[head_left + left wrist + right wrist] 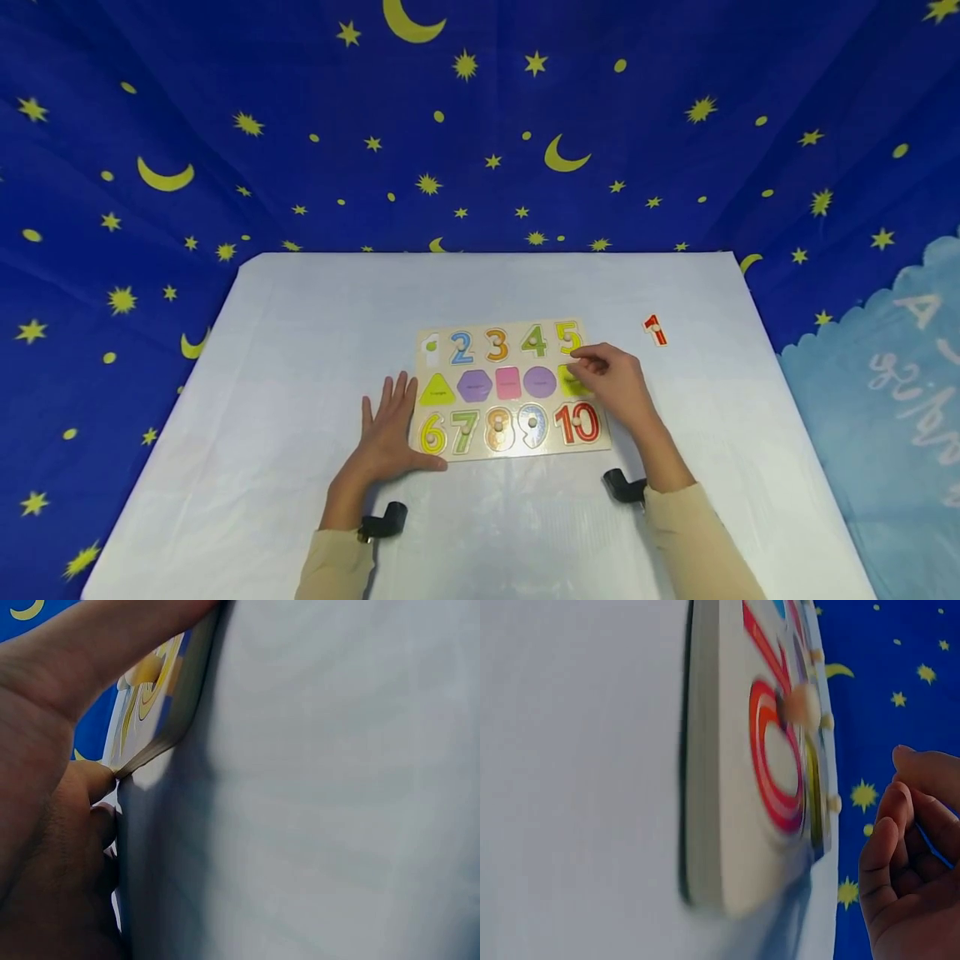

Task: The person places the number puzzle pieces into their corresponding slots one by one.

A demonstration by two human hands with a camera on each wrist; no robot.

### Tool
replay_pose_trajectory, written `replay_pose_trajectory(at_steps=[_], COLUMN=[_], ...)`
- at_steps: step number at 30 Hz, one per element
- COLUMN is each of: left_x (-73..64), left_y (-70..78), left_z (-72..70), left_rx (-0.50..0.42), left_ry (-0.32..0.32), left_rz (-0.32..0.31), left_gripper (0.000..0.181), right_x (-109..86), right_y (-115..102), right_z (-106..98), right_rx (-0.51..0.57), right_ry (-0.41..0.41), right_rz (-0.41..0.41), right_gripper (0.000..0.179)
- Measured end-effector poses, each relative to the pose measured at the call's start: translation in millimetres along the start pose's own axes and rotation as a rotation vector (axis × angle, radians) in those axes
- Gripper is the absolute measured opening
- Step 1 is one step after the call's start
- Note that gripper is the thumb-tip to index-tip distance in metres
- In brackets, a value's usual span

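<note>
A wooden number puzzle board [517, 454] lies on the white table, with knobbed number pieces in two rows and coloured shapes between them. My left hand [386, 437] rests at its left edge, fingers spread and thumb along the lower corner. Over the right side, near the yellow 5 [575, 337], hovers my right hand [618, 387]. In the right wrist view its fingers [881, 847] are loosely bent, with nothing seen between them. A red 1 piece [655, 331] lies on the table right of the board. The top left recess [431, 348] shows a green picture, without a piece in it.
The white table [300, 317] stretches around the board. Blue cloth [480, 108] with yellow moons and stars hangs behind and at the sides. A light blue panel with white writing [915, 400] is at the right. Black wrist mounts [386, 521] sit on both forearms.
</note>
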State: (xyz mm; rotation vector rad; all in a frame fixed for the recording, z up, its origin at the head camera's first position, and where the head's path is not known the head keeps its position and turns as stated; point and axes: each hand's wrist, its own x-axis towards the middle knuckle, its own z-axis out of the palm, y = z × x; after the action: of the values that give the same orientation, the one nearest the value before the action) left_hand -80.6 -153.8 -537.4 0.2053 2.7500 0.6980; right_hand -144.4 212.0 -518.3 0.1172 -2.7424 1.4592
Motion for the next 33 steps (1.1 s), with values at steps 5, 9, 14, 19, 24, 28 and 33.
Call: replay_pose_trajectory(at_steps=[5, 9, 14, 19, 24, 28, 33], left_x=[-0.2, -1.5, -1.0, 1.7, 0.9, 0.8, 1.0], left_y=[-0.7, -1.0, 0.4, 2.3, 2.1, 1.0, 0.5], left_z=[0.1, 0.0, -0.3, 0.7, 1.0, 2.2, 3.0], left_rx=[0.0, 0.002, 0.007, 0.012, 0.01, 0.015, 0.009], left_ry=[0.003, -0.005, -0.007, -0.011, -0.005, 0.001, 0.009], left_rz=[0.002, -0.005, -0.014, -0.017, -0.032, -0.034, -0.027], left_gripper=[0.142, 0.143, 0.143, 0.142, 0.142, 0.141, 0.141], right_x=[2.8, 4.3, 7.8, 13.1, 16.7, 17.6, 18.0], right_y=[10.8, 18.3, 26.8, 34.5, 39.7, 44.7, 49.6], right_z=[-11.6, -20.3, -30.1, -40.8, -50.1, -56.6, -66.2], right_rx=[-0.005, -0.023, -0.052, -0.077, -0.086, -0.063, -0.028], right_ry=[0.035, 0.061, 0.082, 0.114, 0.148, 0.188, 0.221], right_rz=[0.03, 0.031, 0.041, 0.068, 0.074, 0.114, 0.182], right_gripper=[0.021, 0.021, 0.025, 0.026, 0.026, 0.028, 0.032])
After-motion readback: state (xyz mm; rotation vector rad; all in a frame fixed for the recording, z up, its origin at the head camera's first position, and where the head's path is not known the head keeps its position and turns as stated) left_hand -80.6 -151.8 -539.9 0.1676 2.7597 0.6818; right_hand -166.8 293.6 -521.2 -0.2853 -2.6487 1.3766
